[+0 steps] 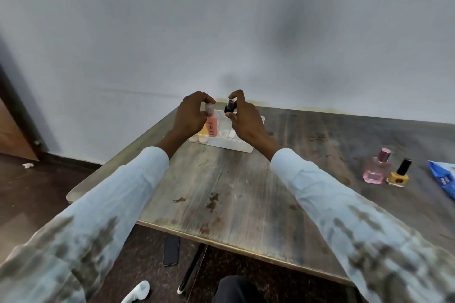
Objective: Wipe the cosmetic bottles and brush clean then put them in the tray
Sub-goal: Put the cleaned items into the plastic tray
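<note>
Left hand [190, 115] grips slim pink plastic bottle [211, 125]; right hand [243, 115] pinches small dark-capped bottle [230, 107]; both above white plastic tray [242, 147]; risk: careless drop topples bottles already inside.

Worn wooden table [246, 192], grey wall [221, 19], phone [171, 251] on floor

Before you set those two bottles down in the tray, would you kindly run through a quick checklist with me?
1. Left hand has a firm grip on the pink bottle: ok, fingers curled round its top.
2. Right hand grips the dark-capped bottle: ok.
3. Both bottles over the white tray: ok.
4. Free space in the tray: cannot tell, hands hide part of it.
5. Bottles wiped clean: cannot tell.
6. Everything collected: not ok, the pink perfume bottle and yellow nail polish stand on the table.
</note>
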